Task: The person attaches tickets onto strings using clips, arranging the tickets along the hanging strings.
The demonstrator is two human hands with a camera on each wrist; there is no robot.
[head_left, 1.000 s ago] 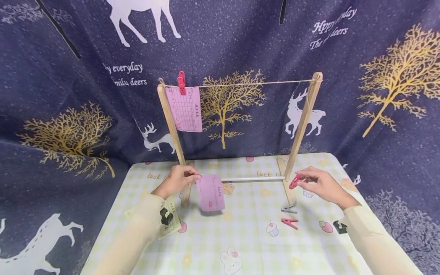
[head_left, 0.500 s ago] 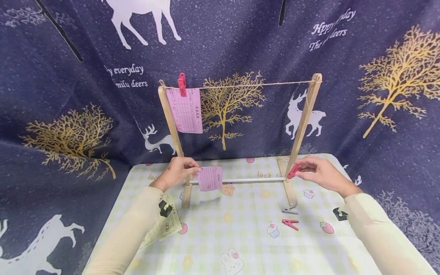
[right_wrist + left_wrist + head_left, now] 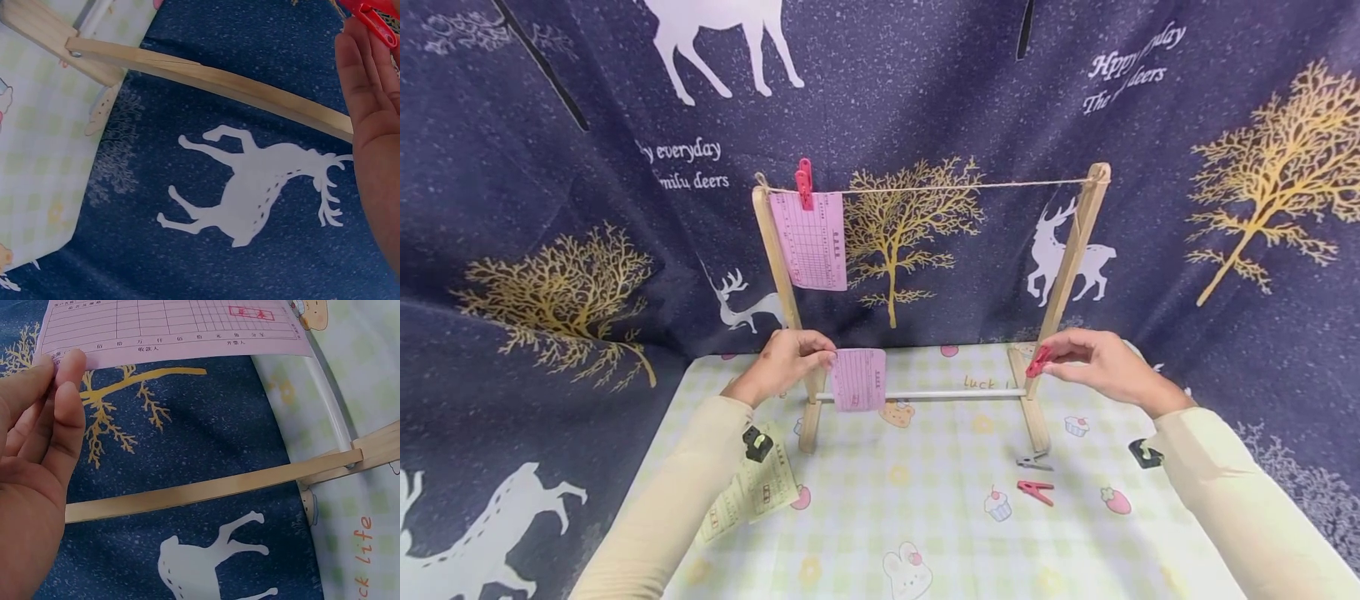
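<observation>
My left hand (image 3: 790,360) pinches a pink printed paper slip (image 3: 860,382) by its upper left corner, and the slip hangs in front of the rack's low white rod (image 3: 955,393). In the left wrist view, thumb and fingers grip the edge of that slip (image 3: 181,328). A red clothespin (image 3: 1039,362) is pinched in my right hand (image 3: 1093,367), beside the right post. The right wrist view shows this red clothespin (image 3: 375,24) at the fingertips. Above, another pink slip (image 3: 810,242) hangs from the string (image 3: 940,187) under a red clothespin (image 3: 805,185).
The wooden rack's left post (image 3: 777,258) and right post (image 3: 1070,267) hold the string. On the checked tablecloth (image 3: 940,517) lie a grey clothespin (image 3: 1036,462) and a red clothespin (image 3: 1036,491) at right. Yellowish printed slips (image 3: 767,483) lie under the left forearm.
Both hands have risen, the left with the pink slip and the right with the red clothespin. The slip swung up, then hung down flat. The clothespins on the table stayed put.
</observation>
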